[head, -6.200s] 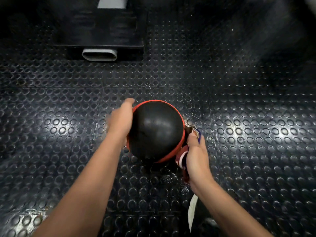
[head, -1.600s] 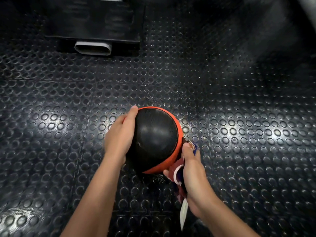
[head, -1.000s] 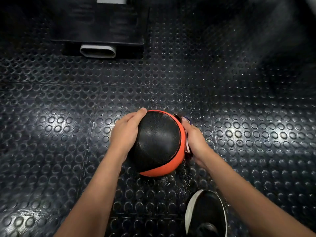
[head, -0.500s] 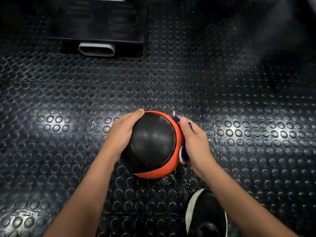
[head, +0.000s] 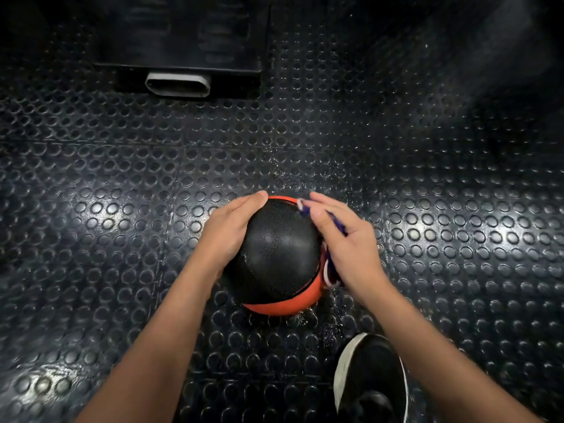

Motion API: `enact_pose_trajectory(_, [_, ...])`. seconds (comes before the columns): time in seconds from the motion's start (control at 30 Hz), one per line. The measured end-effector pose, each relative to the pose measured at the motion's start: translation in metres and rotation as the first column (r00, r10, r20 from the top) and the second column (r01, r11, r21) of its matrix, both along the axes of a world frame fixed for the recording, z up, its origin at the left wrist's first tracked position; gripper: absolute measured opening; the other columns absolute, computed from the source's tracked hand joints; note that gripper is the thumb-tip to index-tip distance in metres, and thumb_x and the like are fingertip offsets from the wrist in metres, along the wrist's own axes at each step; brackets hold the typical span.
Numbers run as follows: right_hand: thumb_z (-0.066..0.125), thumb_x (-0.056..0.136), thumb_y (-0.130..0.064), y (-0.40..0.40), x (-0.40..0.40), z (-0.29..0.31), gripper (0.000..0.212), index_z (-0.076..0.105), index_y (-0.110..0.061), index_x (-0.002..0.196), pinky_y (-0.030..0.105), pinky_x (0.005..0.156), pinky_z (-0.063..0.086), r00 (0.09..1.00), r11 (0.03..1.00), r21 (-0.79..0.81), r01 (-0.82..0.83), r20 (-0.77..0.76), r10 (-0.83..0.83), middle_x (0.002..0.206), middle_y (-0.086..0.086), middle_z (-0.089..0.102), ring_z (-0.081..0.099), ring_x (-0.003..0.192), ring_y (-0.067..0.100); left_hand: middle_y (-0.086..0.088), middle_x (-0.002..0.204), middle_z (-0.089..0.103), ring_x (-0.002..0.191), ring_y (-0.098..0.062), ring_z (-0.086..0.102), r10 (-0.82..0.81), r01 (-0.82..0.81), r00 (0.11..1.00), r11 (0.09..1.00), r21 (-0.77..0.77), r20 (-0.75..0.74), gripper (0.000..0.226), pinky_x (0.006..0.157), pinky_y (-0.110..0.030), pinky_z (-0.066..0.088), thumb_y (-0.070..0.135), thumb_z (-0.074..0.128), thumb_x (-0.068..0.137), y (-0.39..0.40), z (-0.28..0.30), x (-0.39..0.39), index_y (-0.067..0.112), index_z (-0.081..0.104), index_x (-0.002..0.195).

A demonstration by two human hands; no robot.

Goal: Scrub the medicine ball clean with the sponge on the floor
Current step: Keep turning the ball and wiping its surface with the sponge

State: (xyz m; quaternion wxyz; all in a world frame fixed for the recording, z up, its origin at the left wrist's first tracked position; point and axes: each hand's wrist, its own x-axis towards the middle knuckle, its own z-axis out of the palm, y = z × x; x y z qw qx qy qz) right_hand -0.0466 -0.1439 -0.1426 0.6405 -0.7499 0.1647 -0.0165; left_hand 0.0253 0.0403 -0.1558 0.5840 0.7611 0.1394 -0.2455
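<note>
A black and orange medicine ball [head: 279, 254] sits on the studded black rubber floor [head: 427, 209] at the middle of the view. My left hand [head: 227, 232] lies flat against the ball's left side, fingers straight, steadying it. My right hand [head: 345, 242] holds a sponge [head: 331, 270] with red, white and blue parts against the ball's right side. Most of the sponge is hidden under that hand; bits show at the fingertips and below the palm.
Water droplets speckle the floor behind and below the ball. A black machine base [head: 183, 41] with a grey oval tube end [head: 178, 84] stands at the back left. My black shoe with a white sole [head: 370, 380] is at the bottom right.
My right hand with the sponge has slid from the ball's lower right up along its right side toward the top. The ball has turned a little; my left hand stays on its left side.
</note>
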Motion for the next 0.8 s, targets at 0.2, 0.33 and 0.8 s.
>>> enact_pose_trajectory(0.2, [0.077, 0.09, -0.038, -0.008, 0.022, 0.002, 0.006, 0.082, -0.036, 0.088, 0.035, 0.104, 0.052, 0.997, 1.0, 0.002, 0.005, -0.083, -0.005, 0.112, 0.002, 0.072, 0.067, 0.108, 0.015, 0.011, 0.099, 0.081, 0.1, -0.016, 0.076, 0.027, -0.025, 0.999, 0.999, 0.045, -0.032, 0.041, 0.091, -0.036, 0.057, 0.066, 0.071, 0.082, -0.004, 0.001, 0.008, 0.031, 0.084, 0.1])
enact_pose_trajectory(0.33, [0.082, 0.087, -0.031, -0.011, 0.015, 0.003, 0.007, 0.083, -0.037, 0.084, 0.039, 0.106, 0.052, 0.995, 0.996, 0.071, 0.047, -0.095, -0.04, 0.113, 0.005, 0.07, 0.068, 0.108, 0.016, 0.013, 0.099, 0.08, 0.101, -0.014, 0.075, -0.029, 0.029, 1.0, 0.999, 0.037, 0.002, 0.037, 0.086, -0.032, 0.054, 0.062, 0.071, 0.085, -0.005, 0.0, 0.003, 0.03, 0.083, 0.101])
enact_pose_trajectory(0.8, [0.075, 0.095, -0.031, -0.015, 0.031, 0.003, 0.009, 0.081, -0.037, 0.092, 0.034, 0.104, 0.05, 0.991, 0.997, -0.035, 0.072, -0.114, -0.076, 0.115, 0.005, 0.066, 0.064, 0.11, 0.008, 0.013, 0.103, 0.079, 0.101, -0.014, 0.074, -0.054, 0.052, 0.998, 0.992, 0.112, 0.013, 0.046, 0.1, -0.04, 0.056, 0.069, 0.069, 0.077, -0.02, 0.012, 0.007, 0.034, 0.083, 0.103])
